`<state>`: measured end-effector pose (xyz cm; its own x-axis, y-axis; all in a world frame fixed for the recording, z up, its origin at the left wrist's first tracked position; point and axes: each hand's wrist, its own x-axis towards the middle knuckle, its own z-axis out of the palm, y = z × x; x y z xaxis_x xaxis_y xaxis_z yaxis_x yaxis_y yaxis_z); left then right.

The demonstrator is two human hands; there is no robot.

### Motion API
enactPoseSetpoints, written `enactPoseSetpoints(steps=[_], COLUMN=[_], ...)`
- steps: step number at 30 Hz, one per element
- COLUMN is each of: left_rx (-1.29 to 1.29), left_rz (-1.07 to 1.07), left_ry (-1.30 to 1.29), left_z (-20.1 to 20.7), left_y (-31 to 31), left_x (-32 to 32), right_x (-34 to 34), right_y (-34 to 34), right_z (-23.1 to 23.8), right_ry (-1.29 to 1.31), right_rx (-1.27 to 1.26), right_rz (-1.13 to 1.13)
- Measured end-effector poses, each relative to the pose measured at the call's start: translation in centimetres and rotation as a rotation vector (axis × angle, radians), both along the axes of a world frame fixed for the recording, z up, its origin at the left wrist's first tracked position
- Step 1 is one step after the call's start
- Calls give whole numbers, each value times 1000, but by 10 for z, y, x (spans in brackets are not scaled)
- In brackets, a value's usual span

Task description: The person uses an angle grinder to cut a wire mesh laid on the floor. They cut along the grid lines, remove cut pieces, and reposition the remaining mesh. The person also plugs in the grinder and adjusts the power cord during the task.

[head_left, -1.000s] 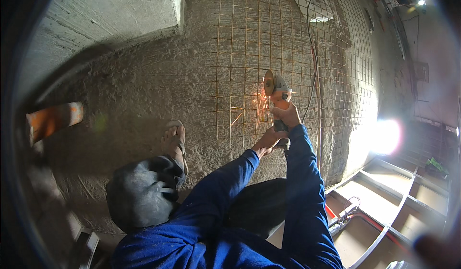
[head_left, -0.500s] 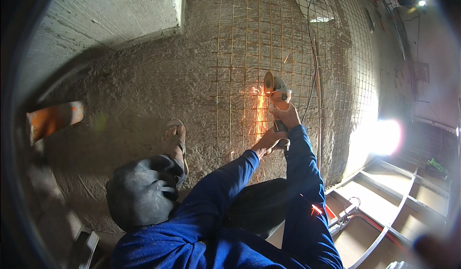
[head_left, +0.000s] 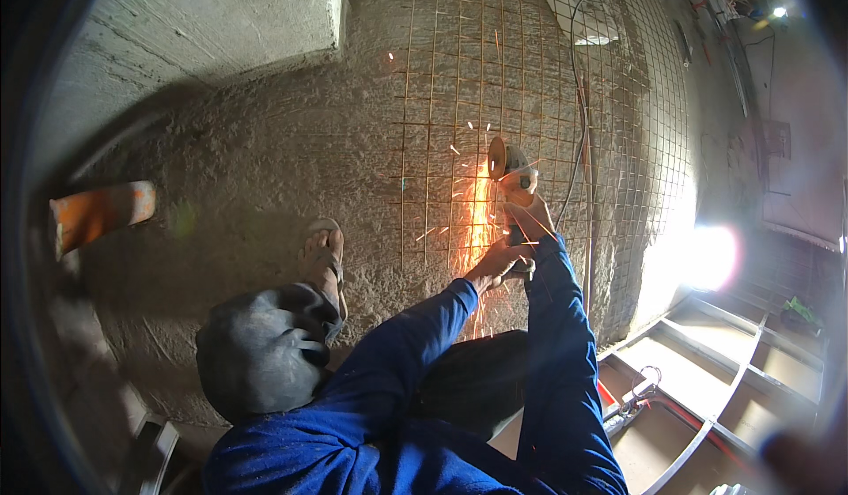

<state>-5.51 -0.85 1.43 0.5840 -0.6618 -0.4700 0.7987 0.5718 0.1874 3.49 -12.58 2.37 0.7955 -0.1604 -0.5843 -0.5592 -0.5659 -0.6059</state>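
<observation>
Both hands grip an angle grinder (head_left: pixel 525 179) over a rusty wire mesh (head_left: pixel 431 126) on the rough floor. My right hand (head_left: pixel 532 219) wraps the body just behind the head. Closer to me, my left hand (head_left: pixel 495 264) closes round the rear of the body. The cutting disc (head_left: pixel 498 156) stands on edge at the mesh; I cannot make out the exact wire it touches. From it a bright orange stream of sparks (head_left: pixel 478 217) shoots back toward me, past my left hand.
My bare, sandalled left foot (head_left: pixel 325 256) rests left of the mesh. An orange tube-like piece (head_left: pixel 106 217) lies far left. A cable (head_left: pixel 572 53) runs over the mesh on the right. A concrete block (head_left: pixel 221 18) stands upper left, a metal frame (head_left: pixel 698 407) lower right, beside a glaring lamp (head_left: pixel 714 255).
The spark stream has become thicker and brighter, with more loose sparks around the disc and my hands. Both hands keep their hold on the grinder, nearly in the same place.
</observation>
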Motion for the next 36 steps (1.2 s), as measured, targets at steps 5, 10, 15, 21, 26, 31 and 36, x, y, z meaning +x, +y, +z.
enactPoseSetpoints(steps=[5,10,15,21,26,31,36], left_rx=[33,62,79,86,65,40,52], left_rz=[-41,-27,-13,-29,-43,-28,-22], left_ry=[-4,-22,-28,6,-6,-12,5], left_z=[0,-6,-6,4,4,-2,3], left_y=[0,-3,-2,1,3,2,2], left_x=[1,7,6,4,4,6,4], right_x=[2,2,1,2,0,6,5], right_y=[3,-8,-17,-3,4,-1,-7], right_z=[4,-24,-38,-11,0,-13,-17], right_ry=[-12,-159,-44,20,0,-90,-34], right_rx=[-214,102,149,-40,147,26,-32], right_rz=[82,38,18,-23,-98,-23,16])
